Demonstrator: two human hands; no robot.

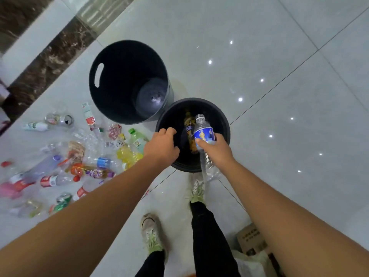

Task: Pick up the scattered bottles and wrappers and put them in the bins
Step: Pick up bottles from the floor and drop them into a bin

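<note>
- Nearest the camera, the person's shoes [151, 234] stand on the pale tiled floor [259, 66]. A cardboard box [252, 239] sits just beside the right leg.
- Both forearms reach forward to the near bin [191, 99], a small black one right ahead of the front foot.
- The right hand [216, 146] is wrapped round a clear bottle [203, 134] with a blue label. It grips the middle, with the cap pointing away. The bottle's top half is over the bin's mouth and its base hangs outside the near rim.
- The left hand [162, 145] is over the bin's left rim with its fingers curled downward. Nothing shows in them, and I cannot tell whether they hook the rim or merely hover closed.
- Inside this bin a brown bottle [190, 140] with a purple label lies along the bottom.
- The step in hand looks to be dropping the clear bottle in. That calls for bringing the base inside the rim — or tipping the bottle cap-first — and then opening the fingers so it falls clear of the edge.
- Just behind stands the far bin [115, 86], larger, with a slot handle in its wall. Its bottom appears bare.
- To the left the litter [77, 168] is spread across the floor. It includes a green-capped bottle [137, 139] near the bins, a yellow wrapper [127, 154], a green can [63, 200] and many clear bottles.
- With so much on the floor, the task seems barely begun — after the release, the next pick means turning left and bending to that heap.
</note>
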